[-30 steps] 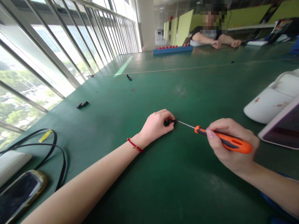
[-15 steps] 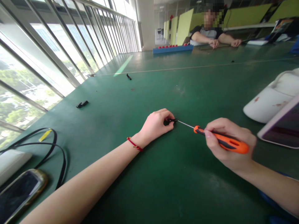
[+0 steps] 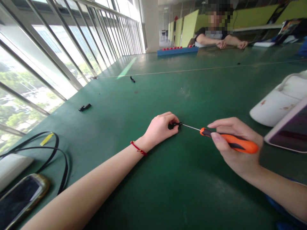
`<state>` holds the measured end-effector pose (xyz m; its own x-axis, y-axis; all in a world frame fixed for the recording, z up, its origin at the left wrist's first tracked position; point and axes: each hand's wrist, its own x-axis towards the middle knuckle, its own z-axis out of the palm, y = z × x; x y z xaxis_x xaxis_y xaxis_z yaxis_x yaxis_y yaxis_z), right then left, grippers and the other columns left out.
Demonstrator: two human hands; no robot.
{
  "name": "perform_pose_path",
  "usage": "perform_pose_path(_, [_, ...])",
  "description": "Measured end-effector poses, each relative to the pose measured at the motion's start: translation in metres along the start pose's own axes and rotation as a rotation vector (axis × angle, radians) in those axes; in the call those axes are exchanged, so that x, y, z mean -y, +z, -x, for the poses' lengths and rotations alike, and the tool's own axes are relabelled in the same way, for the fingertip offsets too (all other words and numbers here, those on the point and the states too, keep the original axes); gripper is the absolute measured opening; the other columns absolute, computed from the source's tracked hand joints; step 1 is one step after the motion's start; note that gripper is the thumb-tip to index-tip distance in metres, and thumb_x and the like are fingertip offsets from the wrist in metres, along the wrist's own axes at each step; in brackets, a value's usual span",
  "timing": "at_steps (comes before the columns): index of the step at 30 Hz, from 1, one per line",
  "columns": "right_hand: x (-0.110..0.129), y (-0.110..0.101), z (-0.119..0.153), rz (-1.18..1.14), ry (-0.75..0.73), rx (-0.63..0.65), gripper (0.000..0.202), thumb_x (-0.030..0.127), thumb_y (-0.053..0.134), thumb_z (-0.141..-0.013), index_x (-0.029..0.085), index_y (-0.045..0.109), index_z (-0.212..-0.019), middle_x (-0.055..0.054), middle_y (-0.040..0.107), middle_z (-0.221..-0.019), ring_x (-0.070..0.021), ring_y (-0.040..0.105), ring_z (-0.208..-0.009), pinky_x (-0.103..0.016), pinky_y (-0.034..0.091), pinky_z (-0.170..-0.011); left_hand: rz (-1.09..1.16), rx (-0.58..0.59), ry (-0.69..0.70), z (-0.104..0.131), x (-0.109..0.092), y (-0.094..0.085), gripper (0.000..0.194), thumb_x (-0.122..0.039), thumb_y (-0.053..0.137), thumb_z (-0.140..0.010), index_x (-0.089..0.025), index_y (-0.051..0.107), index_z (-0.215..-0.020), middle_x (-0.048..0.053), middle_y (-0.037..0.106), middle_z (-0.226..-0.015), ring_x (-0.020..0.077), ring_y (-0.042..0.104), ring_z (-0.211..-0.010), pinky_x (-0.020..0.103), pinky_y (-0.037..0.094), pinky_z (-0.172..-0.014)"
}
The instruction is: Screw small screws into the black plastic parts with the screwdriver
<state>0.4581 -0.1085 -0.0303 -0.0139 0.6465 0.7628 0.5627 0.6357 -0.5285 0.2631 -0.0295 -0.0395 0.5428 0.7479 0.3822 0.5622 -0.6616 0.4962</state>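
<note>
Low over the green table [image 3: 153, 182], my left hand [image 3: 161, 127] is closed on a small black part [image 3: 177, 124], pinching it between thumb and fingers. Most of that part is hidden by the fingers, so its kind does not show. My right hand [image 3: 237, 143] holds a screwdriver [image 3: 240, 143] with an orange and black handle, the thumb along its near side and the forefinger partly lifted off. The thin metal shaft points left, and its tip meets the right end of the black part.
Two more small black pieces [image 3: 84, 107] [image 3: 132, 79] lie farther left. A phone [image 3: 21, 201] and black cable [image 3: 66, 166] are at the near left. A white container [image 3: 273, 105] stands right. Across the table, a person [image 3: 211, 40] sits near a blue strip [image 3: 177, 51] with red knobs.
The screwdriver's handle has turned and shifted slightly right and up. My right fingers have loosened and straightened around it. My left hand and the black part stay put.
</note>
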Motion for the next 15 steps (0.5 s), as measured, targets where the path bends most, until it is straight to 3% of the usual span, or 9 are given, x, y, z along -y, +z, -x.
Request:
perform_pose_path(2, [-0.0003,0.0003,0.001,-0.01,-0.01,-0.029,0.022,0.016,0.064,-0.073,0.023,0.058,-0.092,0.003,0.054,-0.065,-0.0113,0.054,-0.053,-0.026,0.044,-0.048,-0.003,0.0,0.002,0.0001,-0.0002,0.0003,0.012,-0.015,0.055,-0.073,-0.016,0.064,-0.082,0.002,0.064,-0.085,0.0131,0.06,-0.075,0.024,0.05,-0.071])
perform_pose_path(6, [-0.002,0.0025,0.0001,-0.147,-0.015,-0.134,0.051,0.011,0.069,-0.063,0.027,0.052,-0.108,-0.004,0.055,-0.089,-0.0172,0.057,-0.071,-0.033,0.051,-0.062,-0.006,-0.001,0.0,0.0003,-0.0008,0.0004,0.012,-0.015,0.055,-0.073,-0.016,0.063,-0.081,0.003,0.064,-0.084,0.013,0.059,-0.074,0.024,0.05,-0.07])
perform_pose_path(11, [0.0015,0.0009,-0.0004,-0.012,-0.017,0.004,0.026,0.016,0.065,-0.073,0.024,0.057,-0.096,0.006,0.049,-0.057,-0.0096,0.048,-0.046,-0.026,0.041,-0.046,-0.005,-0.005,0.006,0.0003,-0.0009,0.0001,0.011,-0.015,0.055,-0.073,-0.016,0.063,-0.08,0.003,0.064,-0.084,0.0129,0.059,-0.074,0.024,0.05,-0.07])
perform_pose_path(13, [0.001,0.0013,0.0002,-0.001,-0.051,-0.038,0.028,0.015,0.065,-0.071,0.023,0.058,-0.097,0.002,0.055,-0.066,-0.0118,0.054,-0.054,-0.027,0.045,-0.051,-0.006,-0.005,0.006,0.0005,-0.001,0.0003,0.01,-0.015,0.055,-0.073,-0.016,0.063,-0.079,0.002,0.064,-0.083,0.0127,0.059,-0.073,0.024,0.05,-0.07])
perform_pose_path(15, [-0.0011,0.0022,0.0002,-0.06,-0.08,-0.115,0.044,0.013,0.069,-0.065,0.025,0.054,-0.106,-0.003,0.056,-0.085,-0.0165,0.058,-0.069,-0.032,0.051,-0.061,-0.006,-0.006,0.006,0.0008,-0.0012,0.0006,0.009,-0.016,0.055,-0.073,-0.015,0.062,-0.079,0.002,0.064,-0.084,0.0126,0.059,-0.073,0.024,0.05,-0.07])
